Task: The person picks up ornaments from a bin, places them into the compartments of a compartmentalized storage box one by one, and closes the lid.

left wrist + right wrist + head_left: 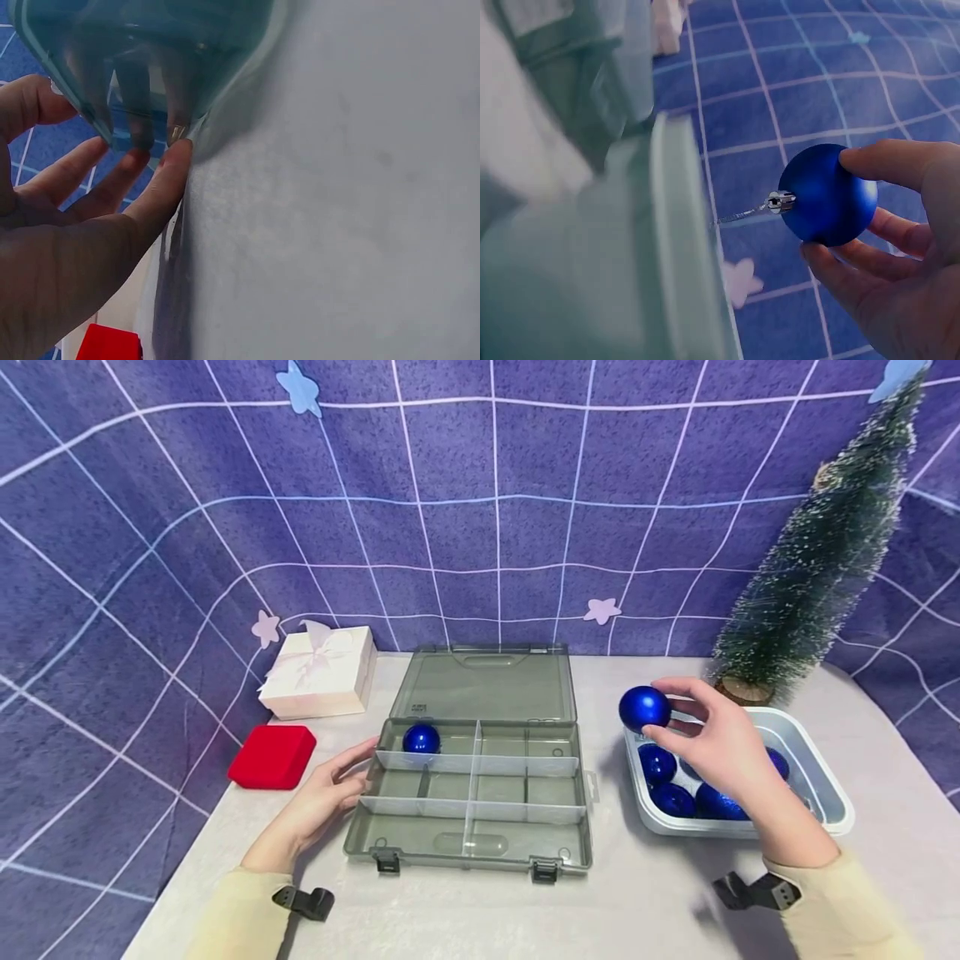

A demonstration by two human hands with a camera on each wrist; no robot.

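My right hand (712,735) pinches a matte blue Christmas ball (645,708) by its side, above the left rim of a white tub (817,760). In the right wrist view the ball's silver cap and a thin silver string face away from the palm. Several more blue balls (673,800) lie in the tub, partly hidden by my hand. A clear grey-green divided case (468,860) stands with its lid laid back, and one shiny blue ball (422,741) sits in its back left compartment. My left hand (326,797) touches the case's left side with loosely extended fingers.
Behind the tub rises a frosted miniature Christmas tree (817,560) on a wooden base. At the left are a white gift box (322,672) with a ribbon and a red box (272,757). A purple grid cloth (450,527) hangs along the table's back and left.
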